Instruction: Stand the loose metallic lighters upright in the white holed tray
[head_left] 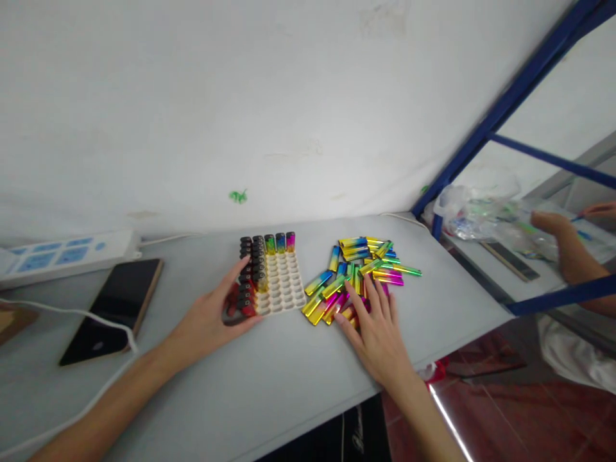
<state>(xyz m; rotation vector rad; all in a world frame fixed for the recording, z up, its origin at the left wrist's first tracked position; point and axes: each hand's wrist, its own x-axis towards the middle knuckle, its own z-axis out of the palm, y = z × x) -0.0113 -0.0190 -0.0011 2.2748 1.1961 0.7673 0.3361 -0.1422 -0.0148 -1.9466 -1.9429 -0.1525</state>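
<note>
A white slotted tray [285,289] lies on the grey table, with lighters standing in its left columns and along its far row. My left hand [214,314] rests against the tray's near left corner, fingers on the lighters standing there. To the right lies a heap of rainbow-coloured lighters [353,273]. My right hand [378,327] lies palm down on the near side of that heap, fingers spread over several lighters. Whether it grips one is hidden under the palm.
A dark phone [115,308] with a white cable [72,314] lies at the left, behind it a white power strip [62,253]. The table edge [312,417] runs close in front. At the right, beyond a blue frame [481,138], another person's hand [568,247] works near a plastic bag [481,208].
</note>
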